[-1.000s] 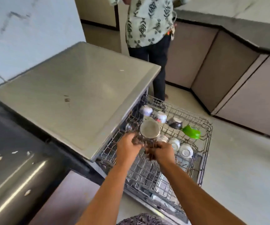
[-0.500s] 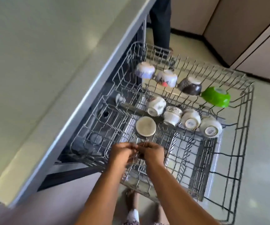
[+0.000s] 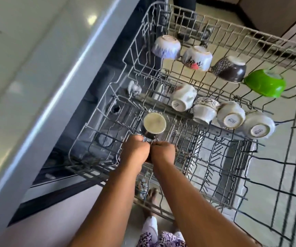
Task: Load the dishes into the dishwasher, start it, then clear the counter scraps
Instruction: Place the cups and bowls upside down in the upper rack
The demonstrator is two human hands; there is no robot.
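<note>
Both hands met over the near-left part of the upper rack [image 3: 261,41], knuckles touching. The left hand [image 3: 134,151] and right hand [image 3: 162,152] were curled nearly to fists around something small between them. What it was could not be told, since the fingers hid it. Just beyond the knuckles, toward the rack's far side, stood an upturned steel cup [image 3: 154,124], base up and upright between the tines. Its lower edge lay at the fingertips of both hands, perhaps touching them, and the left hand was a shade nearer. Whether the fingers had hold of the cup itself or only of the wire under it was not clear.

The coming move seemed to turn on that short gap. The cup lay straight ahead of the fingers, axis vertical, so seating it or letting it go would need only a small push forward and down.

Farther right, along the rack's middle, four white cups [image 3: 231,117] lay tipped in a row, bases toward the camera. Along the far edge sat four bowls: a blue one [image 3: 166,47], a flowered one [image 3: 197,57], a dark one [image 3: 230,68] and a green one [image 3: 264,82], all mouth-down and leaning. The near-right corner of the rack held nothing. Loading looked well along but not finished. The dishwasher [image 3: 83,56] stood open at the left.
</note>
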